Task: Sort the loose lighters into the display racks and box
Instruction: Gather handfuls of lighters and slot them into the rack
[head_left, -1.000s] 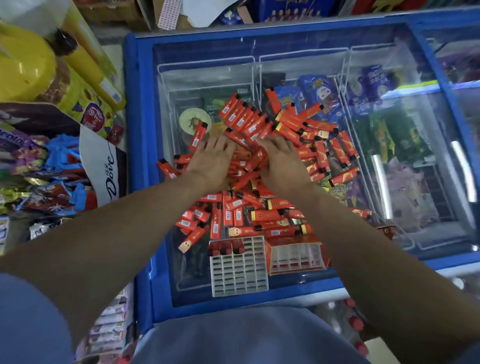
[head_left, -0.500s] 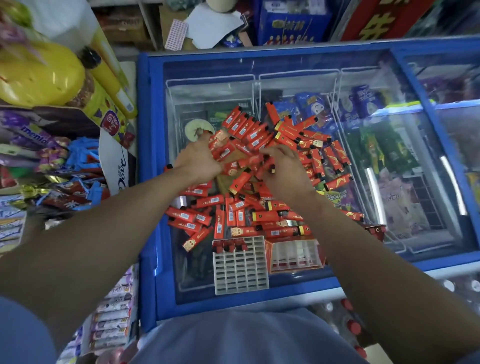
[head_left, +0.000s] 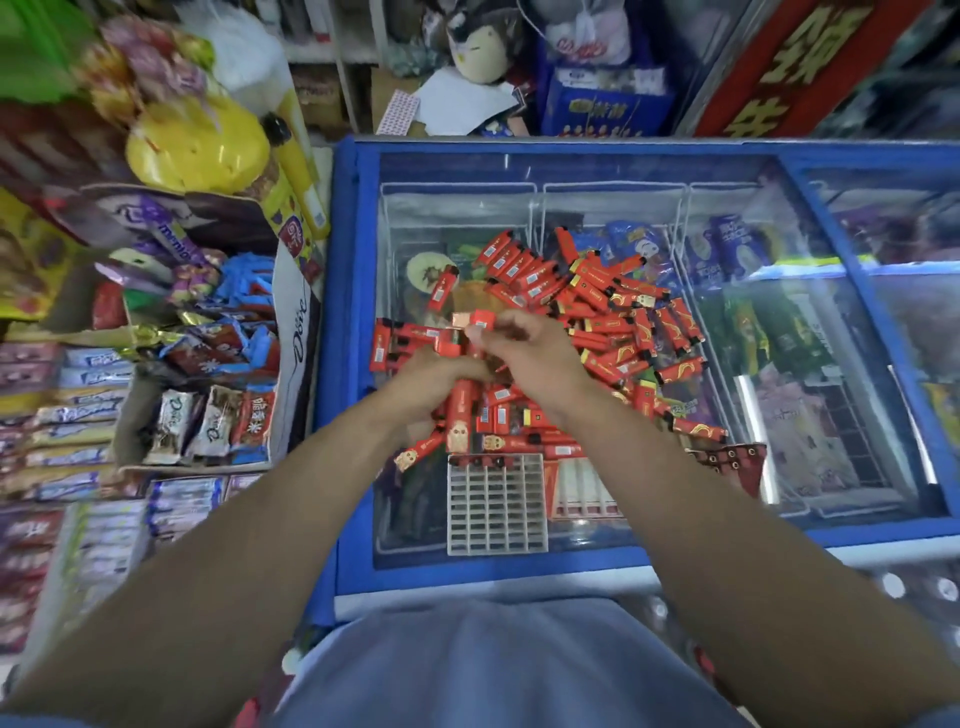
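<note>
lighters (head_left: 597, 322) partly under hands (head_left: 488, 358)

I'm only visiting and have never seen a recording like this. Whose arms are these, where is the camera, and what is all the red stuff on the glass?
There is no machine here: these are a person's two bare arms, filmed by a camera worn on the head, looking forward and down. The red things are loose lighters, heaped on the glass lid of a blue freezer chest in a shop. Nearer the person lie an empty grid rack and, beside it, a red box, partly hidden by the right arm. The left hand holds a bundle of lighters. The right hand pinches one small red lighter in its grip.
</note>
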